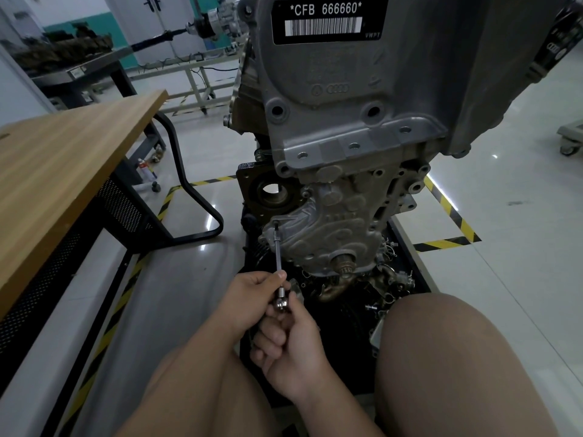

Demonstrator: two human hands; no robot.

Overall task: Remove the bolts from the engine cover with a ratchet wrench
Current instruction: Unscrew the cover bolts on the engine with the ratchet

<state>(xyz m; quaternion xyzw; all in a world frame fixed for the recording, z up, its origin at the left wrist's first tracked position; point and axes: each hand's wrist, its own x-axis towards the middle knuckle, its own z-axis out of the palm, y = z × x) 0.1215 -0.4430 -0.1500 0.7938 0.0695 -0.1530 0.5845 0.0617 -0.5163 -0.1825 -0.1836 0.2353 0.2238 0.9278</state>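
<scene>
Left grip pinches the extension; right grip clamps the ratchet wrench. Ahead of both, a tilted extension could slip off the bolt, rounding it.

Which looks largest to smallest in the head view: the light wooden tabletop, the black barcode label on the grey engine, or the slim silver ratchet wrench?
1. light wooden tabletop: largest by far, though it is also nearest the camera.
2. black barcode label.
3. slim silver ratchet wrench: smallest, and partly covered.
</scene>
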